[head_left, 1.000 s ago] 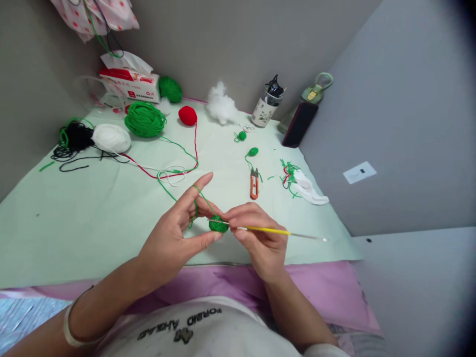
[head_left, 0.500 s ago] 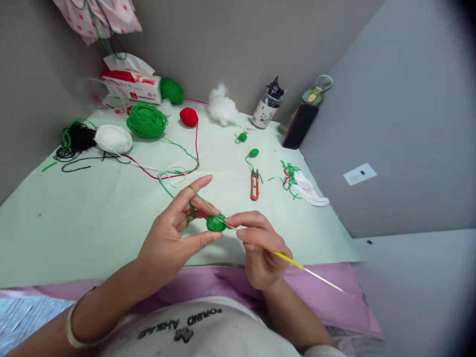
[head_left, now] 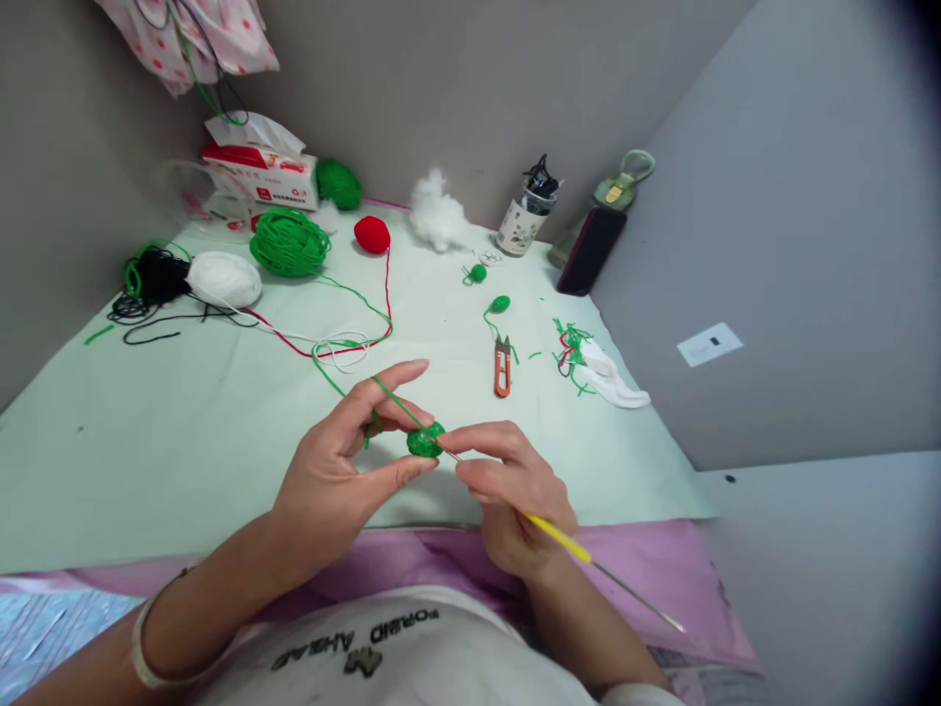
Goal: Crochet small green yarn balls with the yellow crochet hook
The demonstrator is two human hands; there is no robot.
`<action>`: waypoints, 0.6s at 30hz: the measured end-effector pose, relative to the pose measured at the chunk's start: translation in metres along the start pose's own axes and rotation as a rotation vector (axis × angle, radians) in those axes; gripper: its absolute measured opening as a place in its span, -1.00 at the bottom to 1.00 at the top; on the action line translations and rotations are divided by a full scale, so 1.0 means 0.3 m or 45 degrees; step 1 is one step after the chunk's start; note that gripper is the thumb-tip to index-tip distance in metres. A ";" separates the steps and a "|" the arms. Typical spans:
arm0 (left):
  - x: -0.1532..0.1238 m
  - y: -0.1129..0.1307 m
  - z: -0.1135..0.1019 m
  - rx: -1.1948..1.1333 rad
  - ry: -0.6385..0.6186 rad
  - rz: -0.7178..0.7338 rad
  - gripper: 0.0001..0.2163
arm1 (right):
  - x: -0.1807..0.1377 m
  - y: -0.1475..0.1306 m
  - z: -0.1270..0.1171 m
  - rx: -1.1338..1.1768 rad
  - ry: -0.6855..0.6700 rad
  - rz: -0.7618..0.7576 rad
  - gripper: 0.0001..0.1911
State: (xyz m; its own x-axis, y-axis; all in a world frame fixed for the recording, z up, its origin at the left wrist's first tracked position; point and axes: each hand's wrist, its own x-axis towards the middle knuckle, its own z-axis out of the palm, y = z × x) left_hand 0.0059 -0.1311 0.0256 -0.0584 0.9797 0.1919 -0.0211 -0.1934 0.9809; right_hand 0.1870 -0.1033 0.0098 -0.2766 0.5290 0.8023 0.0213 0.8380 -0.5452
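My left hand pinches a small green crocheted piece between thumb and middle finger. A green yarn strand runs over its raised forefinger and back across the table to the green yarn skein. My right hand grips a yellow-handled crochet hook. The hook's metal tip is at the green piece, and its shaft slants down to the right.
On the pale green table lie orange thread snips, white yarn, black yarn, a red ball, stuffing, small green pieces, yarn scraps, a tissue box, a jar and a phone.
My right hand has swung the hook's handle from pointing right to slanting down toward me, with the tip kept at the green piece. My left hand has stayed almost still.
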 end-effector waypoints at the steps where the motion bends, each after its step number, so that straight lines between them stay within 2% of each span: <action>1: -0.001 0.002 0.002 -0.006 0.003 0.003 -0.42 | -0.003 0.000 0.003 -0.015 0.017 -0.017 -0.72; 4: -0.003 0.008 0.005 -0.021 0.005 -0.028 -0.41 | -0.008 -0.004 0.010 0.037 0.079 0.017 -0.71; 10: -0.004 0.008 -0.004 -0.124 -0.075 -0.222 -0.35 | 0.015 -0.004 0.008 0.343 0.121 0.358 -0.77; 15: 0.003 0.006 -0.011 -0.246 -0.161 -0.325 -0.32 | 0.021 0.007 0.010 0.393 0.103 0.437 -0.78; 18: 0.010 0.010 -0.014 -0.338 -0.238 -0.376 -0.38 | 0.024 0.010 0.014 0.489 0.147 0.478 -0.78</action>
State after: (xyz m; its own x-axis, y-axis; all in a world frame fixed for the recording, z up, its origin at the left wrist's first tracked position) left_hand 0.0013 -0.1291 0.0290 0.1700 0.9830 -0.0688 -0.2666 0.1131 0.9571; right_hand 0.1811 -0.0974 0.0129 -0.2095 0.8117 0.5451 -0.2601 0.4912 -0.8313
